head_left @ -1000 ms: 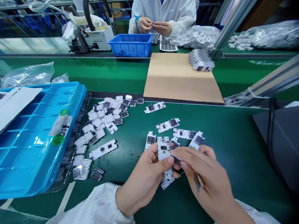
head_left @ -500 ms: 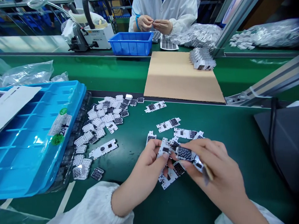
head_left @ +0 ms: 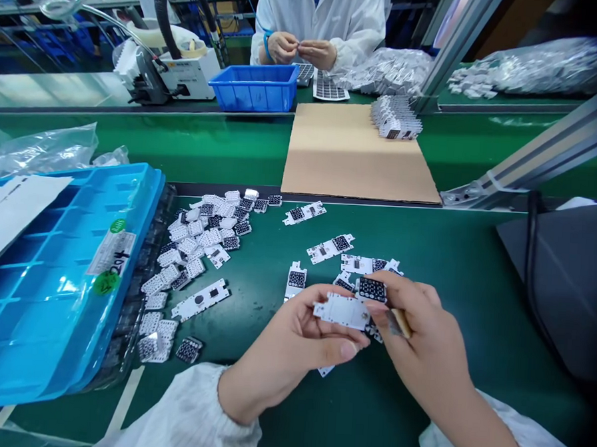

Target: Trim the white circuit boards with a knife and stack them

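Note:
Over the green mat (head_left: 455, 285), my left hand (head_left: 292, 350) pinches a small white circuit board strip (head_left: 341, 310) between thumb and fingers. My right hand (head_left: 422, 343) is closed on the strip's right end, where a dark-patterned piece (head_left: 372, 289) sits, and a thin tan stick (head_left: 402, 322) is tucked along its fingers. Several loose board strips (head_left: 330, 248) lie on the mat just beyond my hands. A heap of small separated board pieces (head_left: 197, 241) spreads to the left.
A blue compartment tray (head_left: 49, 290) with labels lies at left, a clear bag (head_left: 42, 150) behind it. A cardboard sheet (head_left: 352, 153) carries a stack of boards (head_left: 397, 118). A dark box (head_left: 570, 284) stands at right. Across the bench a person in white (head_left: 319, 18) works beside a blue bin (head_left: 255, 86).
The board strip in my hands has turned from upright to level, pale side up. My right hand's fingers shifted to its right end with the dark piece.

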Demonstrator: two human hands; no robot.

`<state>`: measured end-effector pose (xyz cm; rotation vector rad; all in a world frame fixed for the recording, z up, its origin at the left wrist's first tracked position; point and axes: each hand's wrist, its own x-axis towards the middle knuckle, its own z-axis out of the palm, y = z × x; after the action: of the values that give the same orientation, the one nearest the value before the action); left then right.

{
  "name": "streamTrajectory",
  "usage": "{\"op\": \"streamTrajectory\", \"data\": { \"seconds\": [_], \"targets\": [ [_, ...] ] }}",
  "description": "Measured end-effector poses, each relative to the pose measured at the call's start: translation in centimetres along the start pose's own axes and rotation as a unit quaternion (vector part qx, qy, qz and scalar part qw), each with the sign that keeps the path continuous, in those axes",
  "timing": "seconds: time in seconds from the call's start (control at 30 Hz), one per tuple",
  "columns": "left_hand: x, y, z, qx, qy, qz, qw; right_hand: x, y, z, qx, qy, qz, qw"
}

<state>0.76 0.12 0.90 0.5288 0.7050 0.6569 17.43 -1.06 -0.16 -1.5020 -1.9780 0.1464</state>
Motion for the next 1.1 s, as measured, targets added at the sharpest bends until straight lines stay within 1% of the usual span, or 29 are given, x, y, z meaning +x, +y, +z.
{"op": "streamTrajectory", "data": {
  "seconds": [0.07,0.13,0.2,0.27,0.33,0.4,0.47,0.57,0.6,0.67,0.8,0.9,1.0,1.1],
  "targets": [
    [0.2,-0.6,-0.1,0.007,0.009,0.031,0.999,-0.1,-0.2,0.2,0.01,0.015,0.018,1.0],
    [0.3,-1.2,-0.1,0.024,0.048,0.057,0.997,-0.3,-0.5,0.3,0.027,0.018,0.02,0.999],
    [0.4,-1.5,0.0,0.039,0.091,0.066,0.993,-0.3,-0.7,0.2,0.04,0.018,0.017,0.999],
    [0.4,-1.6,0.0,0.055,0.109,0.061,0.991,-0.2,-0.8,-0.2,0.06,0.027,0.019,0.998],
    [0.3,-1.4,0.1,0.067,0.1,0.055,0.991,0.0,-0.8,-0.7,0.093,0.037,0.013,0.995],
    [0.2,-1.2,0.3,0.063,0.088,0.053,0.993,0.1,-0.8,-0.9,0.116,0.031,-0.019,0.993],
    [0.1,-1.1,0.5,0.039,0.069,0.049,0.996,0.1,-0.7,-0.9,0.1,0.021,-0.058,0.993],
    [-0.2,-1.1,0.6,-0.011,0.005,0.035,0.999,0.0,-0.6,-0.6,0.056,0.024,-0.077,0.995],
    [-0.3,-1.1,0.5,-0.017,-0.014,0.038,0.999,0.0,-0.5,-0.5,0.052,0.028,-0.079,0.995],
    [-0.6,-1.3,0.3,0.0,-0.035,0.056,0.998,0.1,-0.3,-0.7,0.051,0.031,-0.088,0.994],
    [-0.7,-1.5,-0.1,0.084,-0.044,0.086,0.992,0.2,0.0,-1.3,0.03,0.03,-0.121,0.992],
    [-0.7,-1.2,-0.1,0.111,-0.053,0.109,0.986,0.1,0.0,-1.6,0.011,0.019,-0.141,0.99],
    [-0.6,-0.9,0.1,0.105,-0.062,0.119,0.985,-0.1,0.0,-1.5,-0.008,0.025,-0.142,0.989],
    [-0.7,-0.8,0.2,0.071,-0.067,0.102,0.99,-0.2,0.0,-1.5,-0.02,0.029,-0.141,0.989]
  ]
}}
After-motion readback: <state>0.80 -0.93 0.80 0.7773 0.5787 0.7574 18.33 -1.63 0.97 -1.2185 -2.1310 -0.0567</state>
